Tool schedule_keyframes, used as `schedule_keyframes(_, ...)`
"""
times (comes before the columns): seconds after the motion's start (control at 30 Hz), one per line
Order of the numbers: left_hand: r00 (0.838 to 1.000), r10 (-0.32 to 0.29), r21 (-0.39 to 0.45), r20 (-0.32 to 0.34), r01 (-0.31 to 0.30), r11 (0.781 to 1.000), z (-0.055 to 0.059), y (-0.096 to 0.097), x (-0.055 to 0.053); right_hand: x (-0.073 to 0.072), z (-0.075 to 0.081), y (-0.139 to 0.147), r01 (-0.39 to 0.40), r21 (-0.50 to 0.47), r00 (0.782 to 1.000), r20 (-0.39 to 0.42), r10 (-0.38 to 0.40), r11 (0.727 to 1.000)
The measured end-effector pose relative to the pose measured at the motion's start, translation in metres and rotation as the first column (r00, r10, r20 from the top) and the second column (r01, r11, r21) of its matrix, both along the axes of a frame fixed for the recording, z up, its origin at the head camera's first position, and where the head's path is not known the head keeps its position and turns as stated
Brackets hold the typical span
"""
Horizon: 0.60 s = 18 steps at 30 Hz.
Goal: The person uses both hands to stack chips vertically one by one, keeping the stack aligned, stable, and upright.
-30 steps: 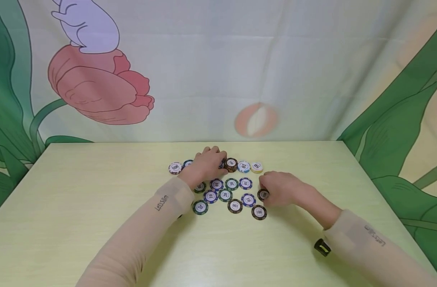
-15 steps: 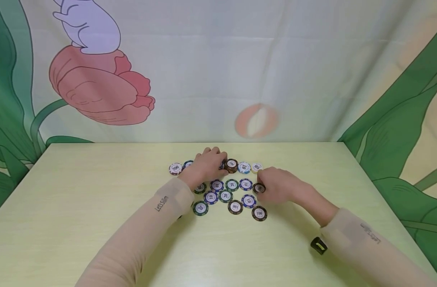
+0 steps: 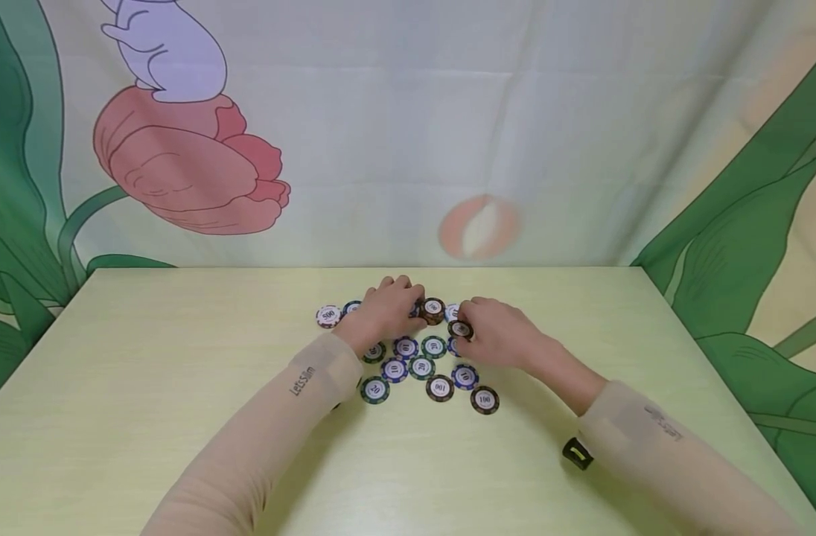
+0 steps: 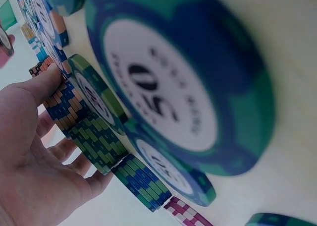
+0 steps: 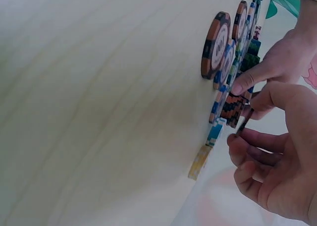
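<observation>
My right hand (image 3: 502,335) pinches a dark poker chip (image 3: 460,330) between thumb and fingers, tilted and held off the table beside the stack of brown chips (image 3: 432,310). The right wrist view shows this held chip (image 5: 244,123) edge-on. Over the back row lies my left hand (image 3: 384,309). In the left wrist view its thumb is in front of a blue-and-orange chip stack (image 4: 67,107) and its fingers curl behind that stack and the green stack (image 4: 99,141). Part of the back row is hidden under the left hand.
Several loose chips lie flat in front of the stacks, among them a 20 chip (image 3: 375,389) and a 100 chip (image 3: 485,400). A white 500 chip (image 3: 328,316) ends the back row at left. The patterned curtain (image 3: 381,134) hangs behind the table's far edge.
My right hand has moved left and farther back with the dark chip, from the right of the chips to near the brown stack. The left hand has stayed in place.
</observation>
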<state>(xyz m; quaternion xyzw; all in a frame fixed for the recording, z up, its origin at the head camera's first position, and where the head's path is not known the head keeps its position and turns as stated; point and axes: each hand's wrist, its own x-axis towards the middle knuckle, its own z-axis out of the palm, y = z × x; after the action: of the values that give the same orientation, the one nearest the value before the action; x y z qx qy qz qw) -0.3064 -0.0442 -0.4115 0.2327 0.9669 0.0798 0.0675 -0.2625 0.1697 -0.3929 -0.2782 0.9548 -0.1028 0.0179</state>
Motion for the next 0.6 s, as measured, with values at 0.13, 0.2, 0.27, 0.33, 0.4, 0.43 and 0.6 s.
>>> schedule_keyframes(0.13, 1.000, 0.004, 0.002, 0.001, -0.004, 1.000, 0.000, 0.000, 0.000, -0.003, -0.003, -0.008, 0.032, -0.002, 0.999, -0.032, -0.032, 0.999)
schedule_keyframes(0.2, 1.000, 0.005, 0.001, 0.000, -0.005, 1.000, 0.000, 0.000, 0.000, -0.005, -0.004, -0.011, 0.051, -0.004, 0.998, -0.042, -0.051, 0.999)
schedule_keyframes(0.27, 1.000, 0.006, 0.001, -0.001, -0.006, 1.000, 0.000, 0.000, 0.000, -0.007, -0.005, -0.014, 0.064, -0.008, 0.997, -0.048, -0.065, 0.998)
schedule_keyframes(0.33, 1.000, 0.006, 0.000, 0.000, -0.006, 1.000, -0.001, 0.000, 0.000, -0.009, -0.006, -0.017, 0.075, -0.011, 0.996, -0.052, -0.076, 0.997)
schedule_keyframes(0.4, 1.000, 0.008, 0.000, 0.002, -0.008, 1.000, -0.001, 0.000, 0.000, -0.010, -0.007, -0.019, 0.081, -0.015, 0.995, -0.058, -0.082, 0.997)
schedule_keyframes(0.43, 1.000, 0.009, 0.000, 0.002, -0.009, 1.000, -0.001, 0.000, 0.000, -0.011, -0.008, -0.020, 0.083, -0.016, 0.994, -0.063, -0.084, 0.996)
schedule_keyframes(0.6, 1.000, 0.009, -0.004, 0.001, -0.009, 1.000, -0.001, 0.000, 0.000, -0.014, -0.010, -0.026, 0.089, -0.025, 0.992, -0.085, -0.091, 0.996)
